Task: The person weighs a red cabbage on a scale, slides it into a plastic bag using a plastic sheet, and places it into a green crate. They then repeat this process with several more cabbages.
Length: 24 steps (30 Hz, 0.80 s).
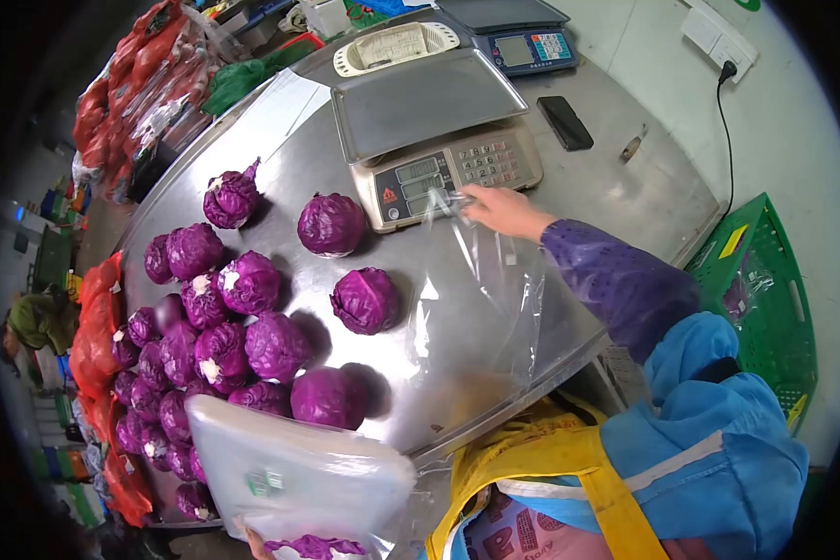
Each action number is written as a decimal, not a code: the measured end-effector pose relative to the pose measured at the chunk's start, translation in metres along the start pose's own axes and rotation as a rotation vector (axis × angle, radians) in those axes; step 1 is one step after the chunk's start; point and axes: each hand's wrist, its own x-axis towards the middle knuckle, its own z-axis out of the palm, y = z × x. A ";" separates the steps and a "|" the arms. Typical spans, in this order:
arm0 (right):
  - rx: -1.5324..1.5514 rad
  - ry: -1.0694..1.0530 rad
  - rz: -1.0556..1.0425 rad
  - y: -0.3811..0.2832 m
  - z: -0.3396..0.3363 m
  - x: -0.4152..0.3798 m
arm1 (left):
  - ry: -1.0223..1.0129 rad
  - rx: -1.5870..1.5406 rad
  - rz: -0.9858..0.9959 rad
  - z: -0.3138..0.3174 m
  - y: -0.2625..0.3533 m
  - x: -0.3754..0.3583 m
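Note:
My right hand [506, 211] is closed in a pinch on the rim of a clear plastic bag [481, 308], just in front of the scale [443, 173]. The bag hangs toward the table's near edge. At the bottom edge of the view, a small part of my left hand [253, 541] shows beside a red cabbage [317, 548], which it appears to hold; most of that hand is out of frame. A stack of clear plastic bags [299, 467] lies just above it. Loose red cabbages [332, 224] sit left of my right hand.
Many more red cabbages [222, 355] are heaped on the left of the metal table [625, 201]. A black phone [565, 123] lies right of the scale. Behind stand a white basket [397, 49] and a second scale [527, 47]. A green crate [765, 308] is at right.

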 end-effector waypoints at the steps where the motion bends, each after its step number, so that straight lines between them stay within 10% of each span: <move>1: 0.007 -0.001 0.001 -0.009 0.005 0.001 | -0.036 -0.040 -0.011 0.005 0.000 -0.003; 5: -0.291 0.190 0.034 -0.047 -0.022 -0.013 | -0.289 -0.252 -0.119 0.049 -0.005 -0.018; 9: 1.292 -0.385 0.239 -0.069 -0.058 -0.087 | -0.504 -0.084 0.040 0.154 -0.018 -0.052; 13: 1.990 -0.427 0.292 -0.043 -0.046 -0.166 | -0.620 -0.388 -0.565 0.250 -0.054 -0.051; 24: 1.121 0.647 0.488 0.086 -0.086 -0.184 | -1.260 -0.078 -0.760 0.441 -0.092 -0.130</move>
